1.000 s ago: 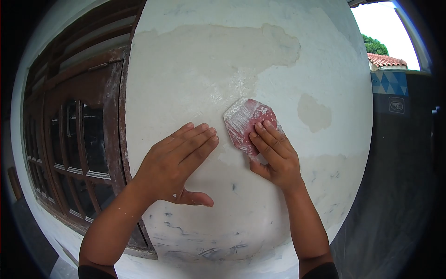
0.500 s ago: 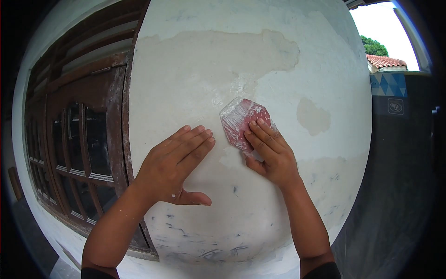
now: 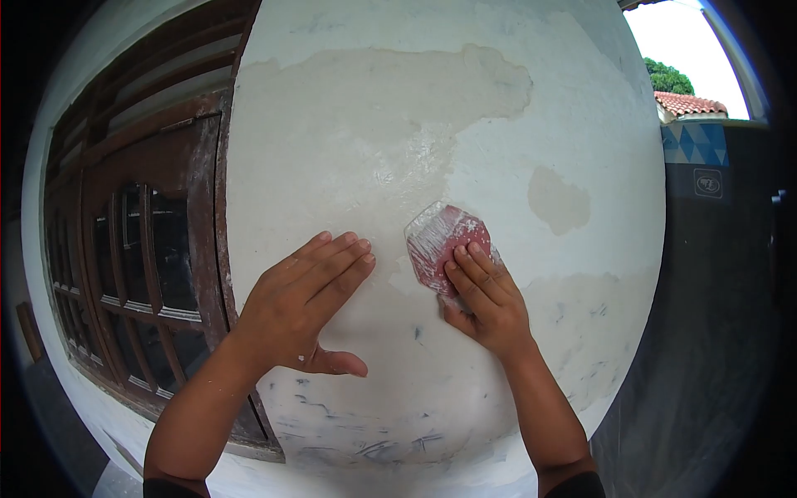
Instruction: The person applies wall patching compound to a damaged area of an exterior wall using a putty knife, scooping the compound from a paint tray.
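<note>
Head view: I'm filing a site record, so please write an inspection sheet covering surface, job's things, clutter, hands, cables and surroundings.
Surface: white wall with beige patches and dark scuffs low down.
Job's things: flat red spreader, smeared white, held at the wall.
Clutter: nothing seen between the hands.
Left hand: open, fingers extended, no tool; wall contact unclear.
Right hand: holds the spreader, fingers on its face.
Cables: nothing seen near the hands.
Surroundings: brown wooden window at left; dark panel with a blue-patterned strip at right; tiled roof and tree beyond.
</note>
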`<state>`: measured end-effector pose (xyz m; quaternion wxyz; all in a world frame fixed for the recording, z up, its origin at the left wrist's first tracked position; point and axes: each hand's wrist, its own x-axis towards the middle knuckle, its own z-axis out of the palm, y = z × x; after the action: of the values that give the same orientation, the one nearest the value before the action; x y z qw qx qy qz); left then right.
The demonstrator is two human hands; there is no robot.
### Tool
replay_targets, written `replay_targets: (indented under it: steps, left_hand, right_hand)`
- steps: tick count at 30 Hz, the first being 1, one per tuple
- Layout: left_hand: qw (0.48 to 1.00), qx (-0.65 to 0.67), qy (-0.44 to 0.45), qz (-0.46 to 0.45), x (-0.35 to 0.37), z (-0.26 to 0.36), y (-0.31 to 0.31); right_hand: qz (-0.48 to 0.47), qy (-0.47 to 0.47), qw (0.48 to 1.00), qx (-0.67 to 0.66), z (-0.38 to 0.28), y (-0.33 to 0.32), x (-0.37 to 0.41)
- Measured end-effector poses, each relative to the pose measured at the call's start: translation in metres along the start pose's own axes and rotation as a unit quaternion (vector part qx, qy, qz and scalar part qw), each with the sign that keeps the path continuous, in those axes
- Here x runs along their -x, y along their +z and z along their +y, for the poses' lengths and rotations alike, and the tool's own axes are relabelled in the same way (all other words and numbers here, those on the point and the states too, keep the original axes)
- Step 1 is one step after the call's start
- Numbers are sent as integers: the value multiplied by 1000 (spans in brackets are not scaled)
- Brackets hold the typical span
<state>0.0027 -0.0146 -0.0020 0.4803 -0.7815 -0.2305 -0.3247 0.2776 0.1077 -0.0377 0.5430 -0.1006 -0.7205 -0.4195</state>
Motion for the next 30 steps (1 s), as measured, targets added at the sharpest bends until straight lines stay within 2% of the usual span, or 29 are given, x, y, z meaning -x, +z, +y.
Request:
replay_targets:
  steps: [2,6,9,11,14,16,19,21,22,23,24,28,29,30]
  left_hand:
    - [1000,0,4,-14,5,0,-2]
    - [1000,-6,-3,-21,-3,2,9]
    - [1000,-19,-14,-15,-4,8,14]
    - [999,-4,-42,7,10,21,14]
    - [987,68,-142,42,60,66,22]
    - [964,137,-215,76,102,112,38]
    - [896,242,-342,148,146,193,70]
    - [848,290,-411,164,163,241,93]
    - [820,343,-452,81,172,265,93]
    - [819,342,-460,26,189,278,106]
    - [724,456,-518,7,213,301,123]
    - [726,455,-514,-23,178,340,102]
    - [722,460,-516,-26,180,347,101]
    - [687,496,-530,-24,188,355,105]
  right_hand:
    - [16,0,1000,12,-2,-3,20]
    - [44,1,999,-3,-10,-2,-7]
    - [20,14,1000,-13,-7,2,-15]
    - [16,11,1000,8,-17,-3,11]
    - [27,23,999,18,-46,-24,80]
    - [42,74,996,-3,-75,-43,130]
    - [48,168,984,-39,-116,-81,192]
    - [60,230,969,-60,-134,-96,220]
    - [72,269,957,-86,-143,-102,227]
    - [67,290,951,-86,-147,-108,237]
    - [62,311,945,-83,-149,-114,248]
    - [10,366,927,-83,-173,-144,280]
    - [3,440,888,-135,-183,-154,285]
    - [-2,508,841,-184,-193,-163,288]
